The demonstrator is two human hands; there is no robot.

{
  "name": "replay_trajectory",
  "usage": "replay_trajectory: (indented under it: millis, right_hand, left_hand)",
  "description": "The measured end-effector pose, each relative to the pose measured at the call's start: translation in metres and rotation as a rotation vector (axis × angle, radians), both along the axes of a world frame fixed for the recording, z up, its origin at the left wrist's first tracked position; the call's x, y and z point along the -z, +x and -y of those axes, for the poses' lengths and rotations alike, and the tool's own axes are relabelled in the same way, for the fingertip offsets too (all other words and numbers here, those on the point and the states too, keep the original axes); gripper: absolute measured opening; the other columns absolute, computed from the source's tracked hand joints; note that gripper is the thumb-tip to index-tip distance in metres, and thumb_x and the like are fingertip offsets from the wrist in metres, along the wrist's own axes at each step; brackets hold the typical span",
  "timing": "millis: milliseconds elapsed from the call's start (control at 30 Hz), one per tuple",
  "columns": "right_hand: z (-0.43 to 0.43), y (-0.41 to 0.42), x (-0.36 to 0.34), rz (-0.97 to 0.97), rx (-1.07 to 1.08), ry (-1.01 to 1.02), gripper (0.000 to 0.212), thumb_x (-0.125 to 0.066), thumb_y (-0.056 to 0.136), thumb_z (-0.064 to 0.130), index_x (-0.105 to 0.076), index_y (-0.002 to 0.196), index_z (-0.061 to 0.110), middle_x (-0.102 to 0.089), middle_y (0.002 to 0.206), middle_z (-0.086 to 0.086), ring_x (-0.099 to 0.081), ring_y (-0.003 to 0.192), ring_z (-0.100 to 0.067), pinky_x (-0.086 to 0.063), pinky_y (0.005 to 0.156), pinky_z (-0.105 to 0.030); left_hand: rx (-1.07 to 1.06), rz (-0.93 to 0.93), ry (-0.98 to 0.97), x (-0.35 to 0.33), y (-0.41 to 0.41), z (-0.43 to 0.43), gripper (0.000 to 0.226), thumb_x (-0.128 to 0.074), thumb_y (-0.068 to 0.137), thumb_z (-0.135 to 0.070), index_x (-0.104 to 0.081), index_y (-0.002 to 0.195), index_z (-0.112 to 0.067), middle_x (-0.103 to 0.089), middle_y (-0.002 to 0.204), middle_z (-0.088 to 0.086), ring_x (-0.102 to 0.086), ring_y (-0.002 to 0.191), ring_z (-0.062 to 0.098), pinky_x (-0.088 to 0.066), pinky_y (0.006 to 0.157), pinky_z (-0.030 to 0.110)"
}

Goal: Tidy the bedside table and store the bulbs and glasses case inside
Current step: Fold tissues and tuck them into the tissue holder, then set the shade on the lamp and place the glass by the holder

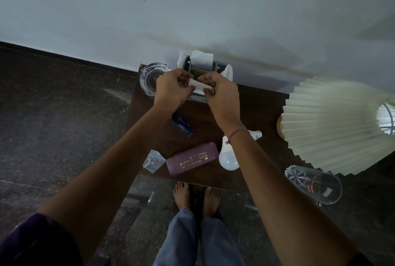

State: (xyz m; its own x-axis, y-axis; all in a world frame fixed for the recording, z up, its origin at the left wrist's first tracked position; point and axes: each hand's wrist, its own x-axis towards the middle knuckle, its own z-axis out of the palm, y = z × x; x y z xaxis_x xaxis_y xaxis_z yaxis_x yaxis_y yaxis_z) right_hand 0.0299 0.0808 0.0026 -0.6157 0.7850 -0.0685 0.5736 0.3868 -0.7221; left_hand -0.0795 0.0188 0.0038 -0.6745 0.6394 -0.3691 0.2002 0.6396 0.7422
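Maroon and lettered in gold, the glasses case point(192, 157) lies near the front edge of the dark wooden bedside table point(252, 103), not yet stored, with a white bulb point(228, 157) just beside it on the right and what looks like a second bulb point(256, 134) half hidden behind the person's right wrist. A small clear plastic packet point(154, 161) sits to the left of the case at the table's corner, and a blue object point(182, 124), too dim to identify, lies between the forearms. Farther back, the left hand point(171, 88) and the right hand point(222, 96) each pinch a white tissue point(198, 85) between curled fingers, holding it over a tissue holder point(202, 69) that stands against the wall. A glass ashtray point(148, 79) occupies the back left corner, a pleated cream lamp shade point(329, 124) fills the right side, and a tall drinking glass point(316, 184) stands near the front right. No drawer or door shows from this angle. The likeliest mishap lies with the round bulb: the right forearm passes directly above it, and a brush from the arm on its way back could roll it off the front edge onto the stone floor. The case and packet, sitting close to that edge, could be knocked off the same way.
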Motion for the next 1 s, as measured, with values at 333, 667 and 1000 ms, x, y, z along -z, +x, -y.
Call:
replay_trajectory:
  millis: [333, 667, 1000]
  right_hand:
    - [0.002, 0.003, 0.002, -0.002, -0.025, 0.01, 0.028, -0.064, 0.083, 0.004, -0.064, 0.11, 0.011, -0.068, 0.112, -0.005, -0.062, 0.106, -0.016, -0.052, 0.094, -0.033]
    - [0.01, 0.01, -0.008, -0.114, 0.021, 0.05, 0.026, -0.063, 0.082, 0.0, -0.065, 0.107, 0.009, -0.065, 0.109, -0.007, -0.062, 0.094, -0.014, -0.05, 0.086, -0.02]
    - [0.028, 0.036, -0.008, -0.134, 0.052, 0.018, 0.022, -0.06, 0.083, -0.002, -0.066, 0.103, 0.007, -0.065, 0.106, -0.01, -0.063, 0.094, -0.019, -0.055, 0.084, -0.035]
  left_hand:
    - [-0.013, -0.053, 0.046, 0.001, -0.001, 0.012, 0.022, -0.069, 0.079, -0.005, -0.068, 0.1, -0.008, -0.064, 0.087, 0.0, -0.053, 0.065, 0.002, -0.042, 0.057, -0.002]
    - [-0.121, -0.077, 0.096, -0.008, 0.015, 0.032, 0.013, -0.067, 0.08, -0.007, -0.069, 0.092, -0.012, -0.067, 0.081, 0.002, -0.065, 0.074, 0.016, -0.055, 0.07, 0.022]
    - [-0.106, 0.075, 0.087, -0.008, 0.049, 0.048, 0.013, -0.065, 0.082, -0.001, -0.066, 0.088, -0.012, -0.069, 0.079, 0.006, -0.069, 0.073, 0.015, -0.057, 0.074, 0.023]
